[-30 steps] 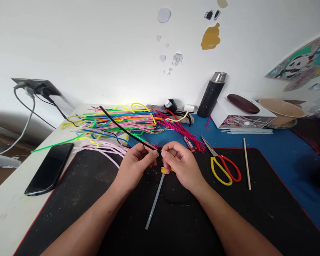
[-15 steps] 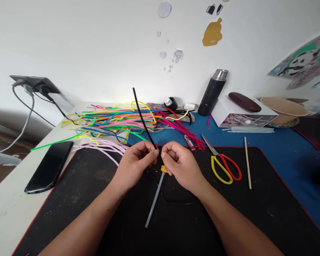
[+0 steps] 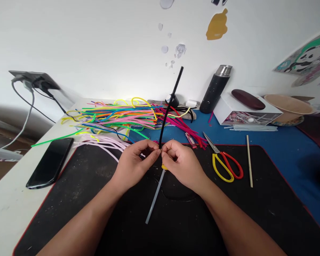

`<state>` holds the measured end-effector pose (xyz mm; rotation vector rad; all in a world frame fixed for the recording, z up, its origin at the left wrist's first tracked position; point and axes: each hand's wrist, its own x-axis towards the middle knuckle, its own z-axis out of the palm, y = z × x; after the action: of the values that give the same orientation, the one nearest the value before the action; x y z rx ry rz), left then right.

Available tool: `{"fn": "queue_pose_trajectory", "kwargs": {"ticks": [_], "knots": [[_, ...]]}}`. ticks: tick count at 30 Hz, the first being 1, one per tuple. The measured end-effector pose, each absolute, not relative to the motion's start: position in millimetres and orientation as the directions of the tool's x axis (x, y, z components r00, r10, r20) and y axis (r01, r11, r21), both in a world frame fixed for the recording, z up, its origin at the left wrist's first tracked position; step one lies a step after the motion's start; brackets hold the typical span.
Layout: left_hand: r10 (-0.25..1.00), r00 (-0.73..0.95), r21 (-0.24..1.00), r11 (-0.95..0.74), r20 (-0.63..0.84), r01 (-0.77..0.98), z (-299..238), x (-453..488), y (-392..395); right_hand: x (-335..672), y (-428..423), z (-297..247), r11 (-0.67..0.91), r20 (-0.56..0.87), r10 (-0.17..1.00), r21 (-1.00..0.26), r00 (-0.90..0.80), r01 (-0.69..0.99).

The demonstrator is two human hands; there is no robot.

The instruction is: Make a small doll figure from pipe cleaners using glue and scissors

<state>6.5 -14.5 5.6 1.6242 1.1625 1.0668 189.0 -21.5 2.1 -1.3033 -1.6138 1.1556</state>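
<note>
A black pipe cleaner (image 3: 171, 103) stands up from between my fingertips, leaning a little to the right. My left hand (image 3: 138, 161) pinches its lower end between thumb and forefinger. Close against it, my right hand (image 3: 182, 163) is closed at the same spot, its fingertips also on the pipe cleaner's end. Just below lies a pale translucent glue stick (image 3: 155, 197) with a small yellow piece (image 3: 164, 166) at its upper end, partly hidden by my right hand. A thin black strand (image 3: 176, 199) curves over the black mat beneath my hands.
Many coloured pipe cleaners (image 3: 117, 117) are heaped at the back. Scissors (image 3: 224, 161), a thin wooden stick (image 3: 249, 161) and a lighter (image 3: 190, 140) lie to the right; a phone (image 3: 50, 161) lies left. A black flask (image 3: 215, 89) and white box (image 3: 249, 110) stand behind.
The black pipe cleaner has swung from leaning left to nearly upright, tilted slightly right. My hands have drawn together at its lower end, and the camera view has shifted a little.
</note>
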Motion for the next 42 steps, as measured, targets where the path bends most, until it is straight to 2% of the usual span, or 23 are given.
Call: {"fn": "queue_pose_trajectory", "kwargs": {"ticks": [4, 10, 13, 16, 24, 33, 38, 42], "knots": [[0.967, 0.203, 0.945, -0.201, 0.151, 0.257, 5.6, 7.3, -13.5, 188.3, -20.3, -1.9, 0.085, 0.027, 0.982, -0.946, -0.186, 0.313], [0.979, 0.204, 0.998, -0.024, 0.013, 0.052, 8.5, 5.4, -10.6, 188.9, -20.0, 2.6, 0.002, -0.009, 0.971, -0.999, -0.238, 0.044], [0.967, 0.251, 0.997, 0.054, -0.041, -0.047, 10.4, 4.6, -9.2, 190.1, -19.4, 5.4, -0.018, 0.0, 0.975, -0.997, -0.223, -0.079], [0.943, 0.324, 0.992, 0.102, -0.074, -0.069, 10.9, 5.8, -9.4, 190.8, -18.7, 4.4, -0.048, -0.019, 0.981, -0.988, -0.191, -0.145], [0.873, 0.477, 0.991, 0.132, -0.105, -0.023, 10.7, 10.2, -11.4, 188.7, -17.3, -2.0, -0.033, -0.005, 0.976, -0.992, -0.217, -0.124], [0.882, 0.457, 0.986, 0.157, -0.113, -0.059, 7.2, 6.3, -8.6, 188.3, -19.0, 4.4, -0.06, -0.024, 0.963, -0.99, -0.268, -0.125], [0.898, 0.398, 0.935, 0.287, -0.186, -0.209, 5.1, 8.7, -8.6, 188.3, -19.3, 3.8, -0.058, -0.01, 0.968, -0.981, -0.251, -0.185], [0.927, 0.3, 0.873, 0.329, -0.226, -0.359, 6.9, 9.3, -6.8, 188.9, -18.9, 3.6, -0.052, -0.014, 0.981, -0.98, -0.191, -0.193]]}}
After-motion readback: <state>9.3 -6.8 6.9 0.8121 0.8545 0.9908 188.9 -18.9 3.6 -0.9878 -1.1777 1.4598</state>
